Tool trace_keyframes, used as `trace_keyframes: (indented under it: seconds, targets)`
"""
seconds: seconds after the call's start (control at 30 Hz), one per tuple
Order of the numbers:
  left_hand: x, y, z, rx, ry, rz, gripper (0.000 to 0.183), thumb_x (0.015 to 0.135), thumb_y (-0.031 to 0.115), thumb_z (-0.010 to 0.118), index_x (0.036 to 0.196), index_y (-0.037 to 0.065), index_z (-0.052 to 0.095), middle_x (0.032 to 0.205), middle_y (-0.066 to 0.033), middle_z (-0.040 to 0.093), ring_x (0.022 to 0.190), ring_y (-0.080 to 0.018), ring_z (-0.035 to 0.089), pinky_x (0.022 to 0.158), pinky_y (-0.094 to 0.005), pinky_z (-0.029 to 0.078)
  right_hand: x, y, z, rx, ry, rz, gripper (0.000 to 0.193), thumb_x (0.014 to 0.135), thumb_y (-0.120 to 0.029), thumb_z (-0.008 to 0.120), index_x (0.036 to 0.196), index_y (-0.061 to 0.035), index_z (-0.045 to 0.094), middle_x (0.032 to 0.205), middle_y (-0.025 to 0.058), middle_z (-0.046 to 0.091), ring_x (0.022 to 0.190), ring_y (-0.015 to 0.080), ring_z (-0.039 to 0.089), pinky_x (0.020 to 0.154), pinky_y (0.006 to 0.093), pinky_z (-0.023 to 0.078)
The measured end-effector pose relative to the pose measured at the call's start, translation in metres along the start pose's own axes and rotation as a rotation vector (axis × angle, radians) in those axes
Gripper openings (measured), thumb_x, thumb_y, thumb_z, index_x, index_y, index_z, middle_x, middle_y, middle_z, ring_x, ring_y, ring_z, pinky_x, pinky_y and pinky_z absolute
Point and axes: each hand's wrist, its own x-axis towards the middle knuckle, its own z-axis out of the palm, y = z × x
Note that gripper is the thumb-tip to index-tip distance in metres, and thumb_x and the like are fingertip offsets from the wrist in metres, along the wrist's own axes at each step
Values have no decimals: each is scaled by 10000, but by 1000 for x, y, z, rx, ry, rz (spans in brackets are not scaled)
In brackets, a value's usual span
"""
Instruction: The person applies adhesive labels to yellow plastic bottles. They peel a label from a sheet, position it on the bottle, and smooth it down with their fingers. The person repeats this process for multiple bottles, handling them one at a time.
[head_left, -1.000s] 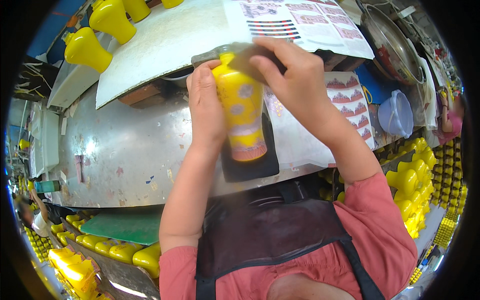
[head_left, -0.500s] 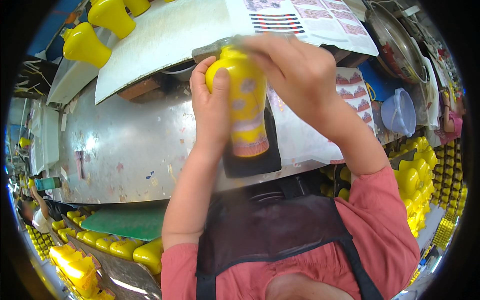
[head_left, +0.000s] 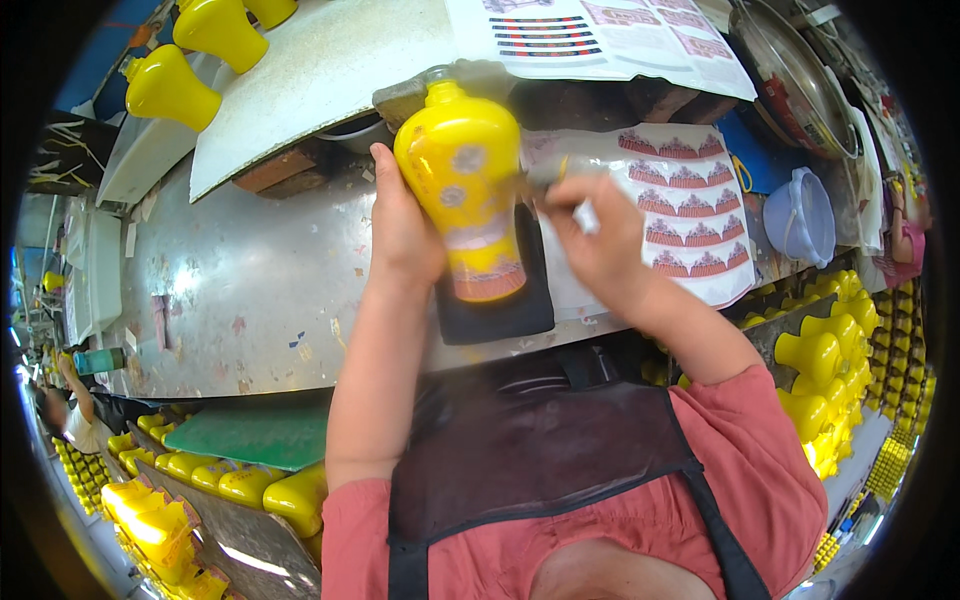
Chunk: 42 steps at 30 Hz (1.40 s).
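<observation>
A glossy yellow vase [head_left: 460,145] leans with its neck toward a grey block at the far side, its base over a black pad [head_left: 500,318]. Mauve flower pictures and a patterned band near the base mark its side. My left hand [head_left: 403,225] supports it along its left flank, the thumb up and the other fingers hidden behind it. Beside the vase's right edge, my right hand [head_left: 600,225] is closed on a small dark tool [head_left: 542,176], too smeared by motion to name closely. Printed picture sheets [head_left: 690,205] lie right of the vase.
A white board [head_left: 300,75] rests on bricks [head_left: 285,168] across the metal table [head_left: 230,310]. More yellow vases [head_left: 172,88] stand far left. A lilac bucket [head_left: 800,218] and a metal basin [head_left: 795,85] are at the right. A green board [head_left: 255,437] covers vases lower left.
My right hand has moved from the vase's neck down to its right side, with a dark tool now showing. My left hand's thumb has come off the vase's front. The vase has shifted slightly left.
</observation>
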Motion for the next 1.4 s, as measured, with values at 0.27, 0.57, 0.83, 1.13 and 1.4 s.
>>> trace_keyframes:
  seconds: [0.27, 0.57, 0.83, 1.13, 1.4]
  targets:
    - [-8, 11, 8, -8, -40, 21, 767, 1071, 641, 215, 1454, 24, 460, 1412, -134, 575, 1319, -279, 531, 1144, -462, 387, 15, -7, 10, 209, 10, 202, 328, 752, 40, 753, 1034, -109, 676, 924, 97, 701, 806, 305, 697, 680, 388, 552]
    - [-22, 18, 5, 7, -44, -17, 768, 1077, 628, 206, 1458, 3, 435, 1422, -149, 554, 1331, -280, 506, 1171, -450, 346, 8, -29, 11, 200, -232, -310, 273, 732, 39, 818, 960, -71, 715, 936, 110, 740, 808, 259, 728, 703, 346, 589]
    - [-37, 29, 0, 165, 80, 92, 760, 1075, 620, 270, 1498, -1, 382, 1435, -182, 527, 1374, -300, 480, 1173, -455, 357, 1, -30, 9, 237, -71, -213, 286, 724, -6, 830, 975, -102, 733, 938, 93, 729, 835, 280, 716, 761, 356, 572]
    - [-36, 24, 3, 104, -66, -9, 761, 1085, 606, 216, 1502, -7, 389, 1486, -184, 498, 1389, -315, 467, 1178, -453, 349, -17, -25, 5, 351, -109, 42, 193, 839, 67, 777, 991, -23, 698, 989, 76, 705, 905, 148, 693, 765, 276, 555]
    - [-30, 14, 3, 125, -19, 8, 745, 1090, 592, 241, 1529, 1, 353, 1497, -185, 473, 1380, -303, 461, 1171, -439, 355, -11, -20, -2, 428, 65, 303, 226, 859, 79, 755, 1050, -16, 679, 968, 58, 698, 849, 126, 665, 757, 268, 550]
